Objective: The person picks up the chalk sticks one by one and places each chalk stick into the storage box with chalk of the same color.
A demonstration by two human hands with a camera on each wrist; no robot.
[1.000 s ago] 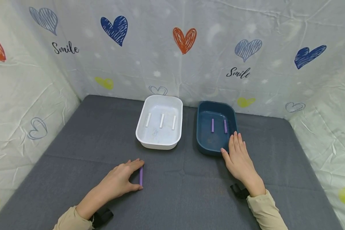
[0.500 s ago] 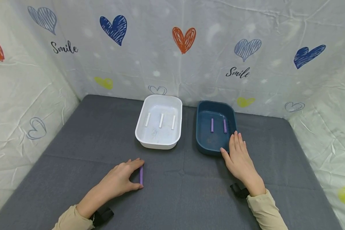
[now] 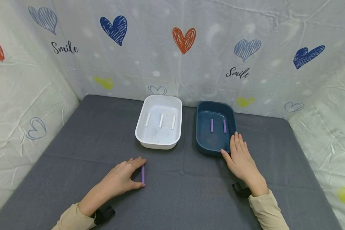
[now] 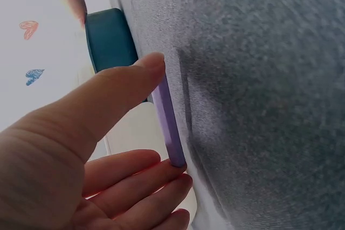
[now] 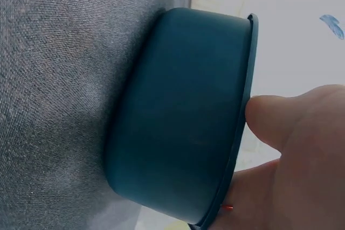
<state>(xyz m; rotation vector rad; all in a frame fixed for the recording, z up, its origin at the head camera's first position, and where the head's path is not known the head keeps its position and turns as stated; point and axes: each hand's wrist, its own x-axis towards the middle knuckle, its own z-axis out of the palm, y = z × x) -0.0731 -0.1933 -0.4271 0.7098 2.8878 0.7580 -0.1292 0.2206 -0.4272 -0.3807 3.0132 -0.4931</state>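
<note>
My left hand (image 3: 118,179) pinches a purple chalk stick (image 3: 143,174) by its two ends, thumb at the near end and fingertips at the far end. In the left wrist view the chalk stick (image 4: 168,122) shows a shadow on the cloth beside it. My right hand (image 3: 242,161) rests with fairly straight fingers at the near right corner of a dark blue tray (image 3: 215,150). Its thumb (image 5: 269,117) touches the tray's rim in the right wrist view. Two purple chalk sticks (image 3: 212,126) lie inside that tray.
Left of the blue tray stands a white tray (image 3: 158,144), with three white chalk sticks (image 3: 161,121) lying apart in it. Both trays are at the back of a table under grey cloth (image 3: 184,198). Behind them hangs a curtain (image 3: 149,48) printed with hearts.
My left hand has shifted slightly right and away from me, carrying the purple chalk stick. The right hand has moved only a touch; the trays keep their places.
</note>
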